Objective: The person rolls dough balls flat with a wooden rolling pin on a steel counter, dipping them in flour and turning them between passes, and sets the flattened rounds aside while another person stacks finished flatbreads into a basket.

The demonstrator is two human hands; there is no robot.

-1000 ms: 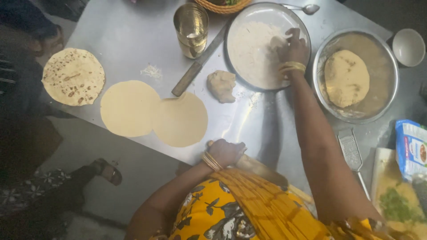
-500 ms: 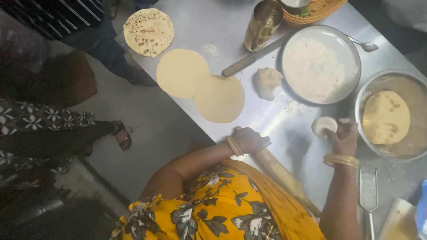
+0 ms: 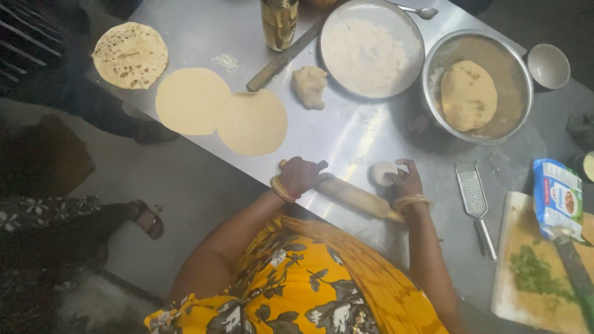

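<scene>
My left hand (image 3: 301, 175) grips one end of a wooden rolling pin (image 3: 356, 196) that lies on the steel table (image 3: 365, 139) near its front edge. My right hand (image 3: 403, 181) holds a small floured dough ball (image 3: 381, 172) against the table just beyond the pin's other end. Further back a lump of dough (image 3: 309, 86) sits beside a steel plate of flour (image 3: 370, 51). Two rolled raw discs (image 3: 192, 101) (image 3: 253, 122) lie overlapping at the left. A browned flatbread (image 3: 130, 54) lies at the far left corner.
A steel bowl (image 3: 435, 117) holding a flatbread (image 3: 468, 94) stands at the right. A second rolling stick (image 3: 281, 59), a steel tumbler (image 3: 278, 21), a grater (image 3: 475, 204), a cutting board (image 3: 526, 306) with greens, a packet (image 3: 559, 198) and a small bowl (image 3: 548, 65) surround it. A sandalled foot (image 3: 147, 219) is on the floor.
My right hand came back from the flour plate to the near edge with a floured dough ball. My left hand stayed on the rolling pin. The view shifted.
</scene>
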